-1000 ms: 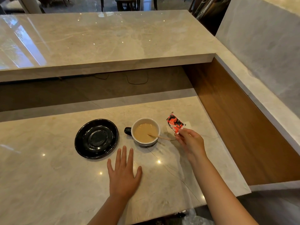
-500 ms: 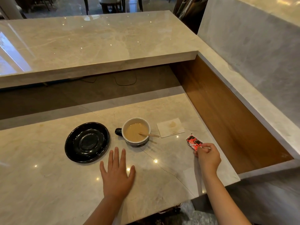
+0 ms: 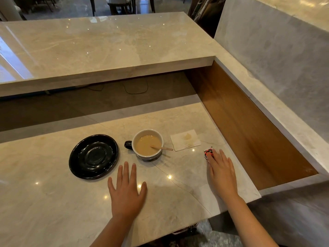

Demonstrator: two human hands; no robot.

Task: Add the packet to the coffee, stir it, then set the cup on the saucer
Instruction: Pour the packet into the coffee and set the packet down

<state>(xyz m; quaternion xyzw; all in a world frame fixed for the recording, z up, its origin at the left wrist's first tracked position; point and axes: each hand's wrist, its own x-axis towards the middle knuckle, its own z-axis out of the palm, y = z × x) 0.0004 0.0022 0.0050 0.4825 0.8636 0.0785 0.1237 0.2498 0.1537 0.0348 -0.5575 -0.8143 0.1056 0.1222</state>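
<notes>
Under right hand (image 3: 222, 172), packet (image 3: 208, 152) lettering seems unreadable.

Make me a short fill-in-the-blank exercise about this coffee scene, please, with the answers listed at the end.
1. The wooden stirrer rests inside the ____.
2. The black saucer lies to the ____ of the cup in the picture.
3. The right hand lies flat, its fingertips on the red ____.
4. The left hand lies ____ on the counter, holding nothing.

Missing words: cup; left; packet; flat
</notes>
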